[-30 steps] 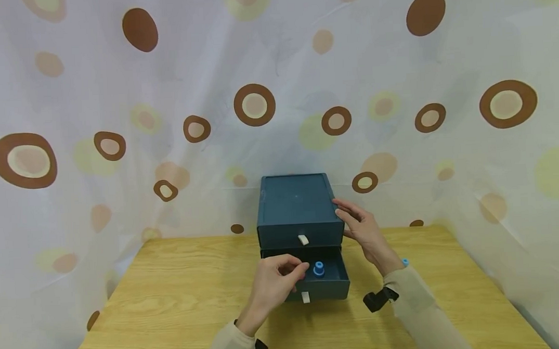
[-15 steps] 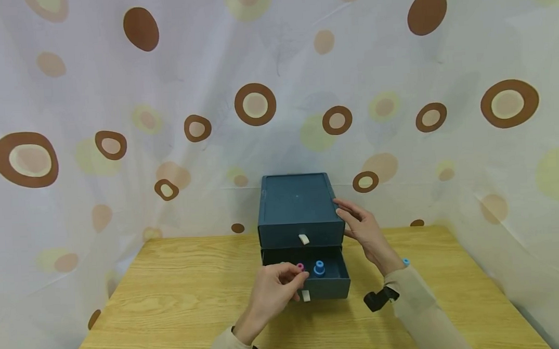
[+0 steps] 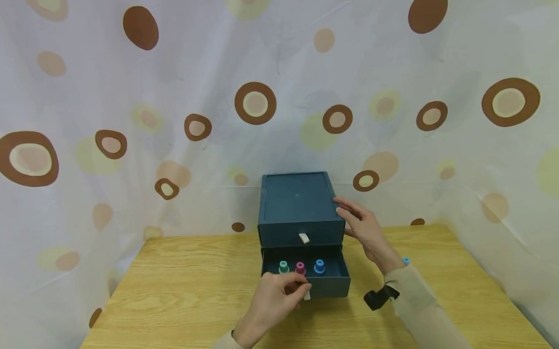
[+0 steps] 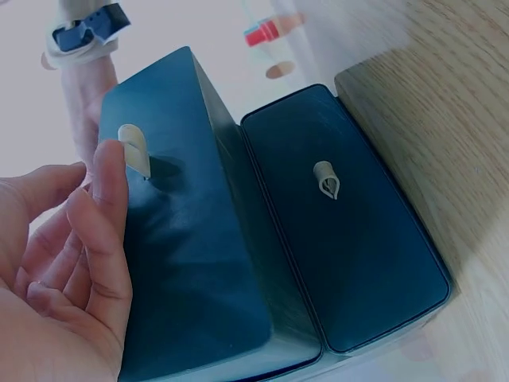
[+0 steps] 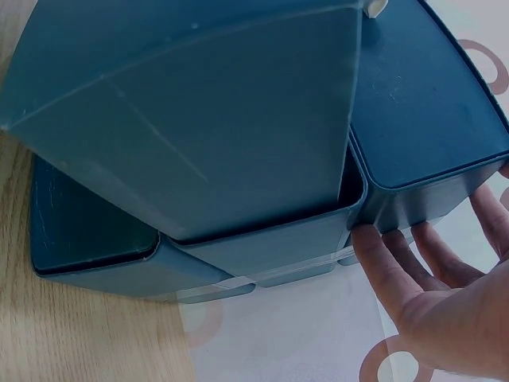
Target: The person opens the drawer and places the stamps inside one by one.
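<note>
A dark blue drawer cabinet (image 3: 297,200) stands on the table, its upper drawer closed. Below that, a pulled-out drawer (image 3: 328,288) holds small flanged caps in a row: green (image 3: 283,267), pink (image 3: 300,268) and blue (image 3: 319,267). My left hand (image 3: 276,298) is at this drawer's front with fingers loosely bent, holding nothing. In the left wrist view, a fingertip lies right beside the drawer's white pull tab (image 4: 134,150). Fairly straight fingers of my right hand (image 3: 366,236) rest against the cabinet's right side, at the level of the upper drawer in the right wrist view.
A closed bottom drawer (image 4: 342,239) with its own pull tab sits under the pulled-out one. Another small blue thing (image 3: 406,261) shows on the wooden table (image 3: 182,298) behind my right forearm. A spotted curtain (image 3: 208,52) hangs behind the cabinet.
My left hand has moved down from over the drawer to its front, uncovering the pink and green caps. My right hand and the cabinet look the same.
</note>
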The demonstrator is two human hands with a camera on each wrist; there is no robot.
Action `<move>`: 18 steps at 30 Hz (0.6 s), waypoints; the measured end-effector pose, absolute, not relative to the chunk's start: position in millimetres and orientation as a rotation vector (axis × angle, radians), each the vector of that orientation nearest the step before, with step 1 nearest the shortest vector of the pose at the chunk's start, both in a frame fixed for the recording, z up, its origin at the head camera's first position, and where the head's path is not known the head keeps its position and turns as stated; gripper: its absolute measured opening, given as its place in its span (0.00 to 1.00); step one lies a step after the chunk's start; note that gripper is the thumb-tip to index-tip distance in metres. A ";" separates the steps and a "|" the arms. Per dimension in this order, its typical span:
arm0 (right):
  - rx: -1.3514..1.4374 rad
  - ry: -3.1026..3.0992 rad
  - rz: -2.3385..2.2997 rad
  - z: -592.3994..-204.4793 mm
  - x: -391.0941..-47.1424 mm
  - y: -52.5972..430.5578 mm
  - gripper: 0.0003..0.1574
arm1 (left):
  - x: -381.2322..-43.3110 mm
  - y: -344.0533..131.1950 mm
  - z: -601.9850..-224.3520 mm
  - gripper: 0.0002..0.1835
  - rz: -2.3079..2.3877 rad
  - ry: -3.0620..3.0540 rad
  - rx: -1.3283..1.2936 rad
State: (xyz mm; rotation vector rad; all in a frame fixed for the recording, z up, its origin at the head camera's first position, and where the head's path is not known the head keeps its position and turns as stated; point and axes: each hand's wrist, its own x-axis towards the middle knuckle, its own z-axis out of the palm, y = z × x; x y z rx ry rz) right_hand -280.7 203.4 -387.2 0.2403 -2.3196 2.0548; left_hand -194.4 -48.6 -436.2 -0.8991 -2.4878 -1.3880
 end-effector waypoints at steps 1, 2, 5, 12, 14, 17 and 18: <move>0.241 -2.317 2.055 -387.4 -281.0 203.4 0.34 | -194.1 -48.6 -436.3 0.04 -1.375 -2.491 -0.904; 0.243 -2.318 2.052 -387.7 -281.3 203.4 0.35 | -193.9 -48.7 -436.4 0.04 -1.364 -2.496 -0.909; 0.242 -2.319 2.048 -389.7 -283.1 203.5 0.35 | -193.6 -49.1 -438.1 0.04 -1.325 -2.532 -0.915; 0.237 -2.319 2.064 -393.3 -284.4 203.2 0.36 | -194.0 -50.5 -443.9 0.05 -1.195 -2.604 -0.938; 0.233 -2.318 2.067 -393.0 -284.4 202.9 0.36 | -195.4 -50.8 -444.4 0.05 -1.195 -2.625 -0.938; 0.226 -2.313 2.064 -391.3 -285.0 202.9 0.36 | -199.2 -50.3 -444.0 0.05 -1.238 -2.641 -0.924; 0.227 -2.311 2.063 -390.5 -285.5 203.0 0.36 | -200.8 -50.0 -443.8 0.05 -1.248 -2.644 -0.920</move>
